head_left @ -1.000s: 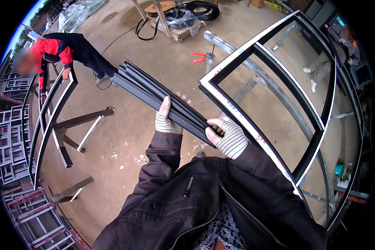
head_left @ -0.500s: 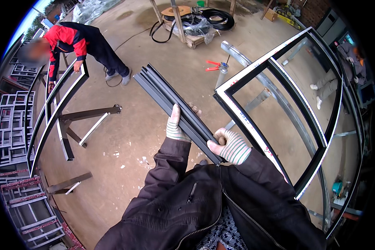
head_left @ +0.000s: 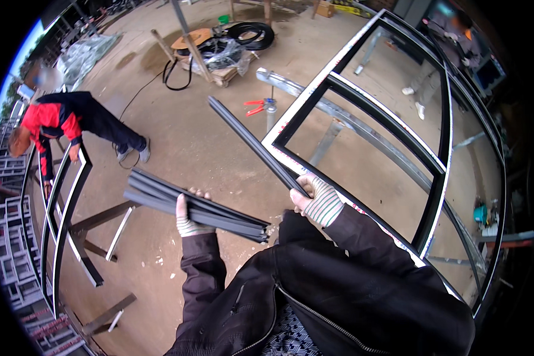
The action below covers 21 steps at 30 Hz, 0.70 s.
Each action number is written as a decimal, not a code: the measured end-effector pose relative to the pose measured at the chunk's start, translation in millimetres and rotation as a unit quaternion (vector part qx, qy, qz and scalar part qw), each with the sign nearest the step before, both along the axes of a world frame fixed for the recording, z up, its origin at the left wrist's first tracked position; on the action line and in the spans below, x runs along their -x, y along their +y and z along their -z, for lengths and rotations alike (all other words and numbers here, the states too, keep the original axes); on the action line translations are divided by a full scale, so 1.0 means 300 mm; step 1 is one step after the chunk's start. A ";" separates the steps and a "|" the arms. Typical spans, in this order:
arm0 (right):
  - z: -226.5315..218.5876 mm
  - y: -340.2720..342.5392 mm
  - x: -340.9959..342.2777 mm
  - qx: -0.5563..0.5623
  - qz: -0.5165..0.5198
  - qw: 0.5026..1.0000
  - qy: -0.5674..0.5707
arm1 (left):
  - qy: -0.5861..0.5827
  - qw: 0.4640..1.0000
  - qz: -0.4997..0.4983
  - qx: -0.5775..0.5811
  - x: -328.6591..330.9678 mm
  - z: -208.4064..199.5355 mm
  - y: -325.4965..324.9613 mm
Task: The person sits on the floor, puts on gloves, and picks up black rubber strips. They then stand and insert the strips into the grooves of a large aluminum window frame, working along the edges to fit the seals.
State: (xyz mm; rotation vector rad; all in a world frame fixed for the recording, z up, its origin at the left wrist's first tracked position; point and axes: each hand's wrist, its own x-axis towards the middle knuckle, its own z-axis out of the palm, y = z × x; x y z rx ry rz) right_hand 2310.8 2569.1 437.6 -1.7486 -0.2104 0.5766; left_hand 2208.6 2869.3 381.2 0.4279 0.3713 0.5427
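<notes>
My left hand (head_left: 191,221), in a striped glove with bare fingertips, is closed around a bundle of several dark grey profile strips (head_left: 231,217). The bundle lies nearly level, its near ends pointing at my jacket. In my right hand (head_left: 320,200), gloved the same way, a single dark grey strip (head_left: 249,140) is gripped by its near end. It slants away to the far left, apart from the bundle. Right beside that strip and hand runs the near edge of a large black-and-white window frame (head_left: 291,121), which rests on a metal stand (head_left: 302,90).
Red-handled pliers (head_left: 256,108) sit on a post by the frame's corner. At the left, a person in red and dark blue (head_left: 59,121) bends over another frame (head_left: 71,216). A second person (head_left: 445,44) stands far right. Black coils (head_left: 252,37) lie on a pallet ahead.
My hands have moved apart. One strip has come out of the bundle into my right hand, while the left has swung the rest leftward and lower. The view has turned rightward.
</notes>
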 end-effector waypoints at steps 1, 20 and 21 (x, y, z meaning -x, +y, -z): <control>-0.001 -0.021 -0.020 0.023 0.020 0.999 0.020 | 0.008 1.000 -0.002 -0.004 0.011 0.010 0.025; 0.273 0.022 -0.598 -0.083 0.328 0.939 0.060 | 0.241 0.945 -0.013 -0.220 -0.359 0.142 0.624; 0.285 0.037 -0.634 -0.108 0.340 0.932 0.067 | 0.248 0.937 -0.009 -0.247 -0.404 0.137 0.649</control>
